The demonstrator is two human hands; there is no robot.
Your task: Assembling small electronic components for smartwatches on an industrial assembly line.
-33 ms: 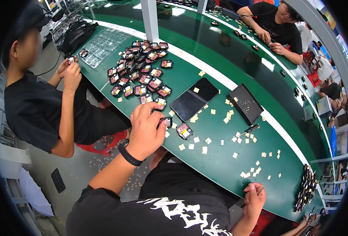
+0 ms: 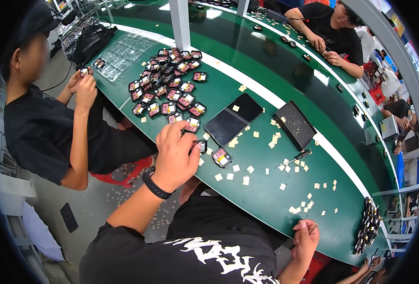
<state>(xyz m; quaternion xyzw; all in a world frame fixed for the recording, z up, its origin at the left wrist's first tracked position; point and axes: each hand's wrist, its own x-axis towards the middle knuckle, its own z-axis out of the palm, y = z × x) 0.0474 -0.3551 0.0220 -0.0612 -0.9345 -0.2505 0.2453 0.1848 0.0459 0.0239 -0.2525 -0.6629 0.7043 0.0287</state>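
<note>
My left hand (image 2: pixel 177 150) is closed over the near edge of the green table, fingers and thumb gripping a small black-cased module (image 2: pixel 202 146); most of it is hidden by the hand. Just right of it another black module with a pink and white face (image 2: pixel 222 157) lies flat on the table. Beyond my fingertips spreads a heap of similar modules (image 2: pixel 174 94). My right hand (image 2: pixel 306 240) is at the table edge on the right, its fingers curled in a pinch around something thin, of which only a small tip shows.
A dark smartphone (image 2: pixel 233 119) lies beyond the single module, with a black tray (image 2: pixel 294 125) to its right. A thin screwdriver-like tool (image 2: pixel 295 158) rests among scattered pale squares (image 2: pixel 246 180). More modules (image 2: pixel 368 226) are piled far right. Co-workers sit left and across; a grey post (image 2: pixel 180 26) rises behind the heap.
</note>
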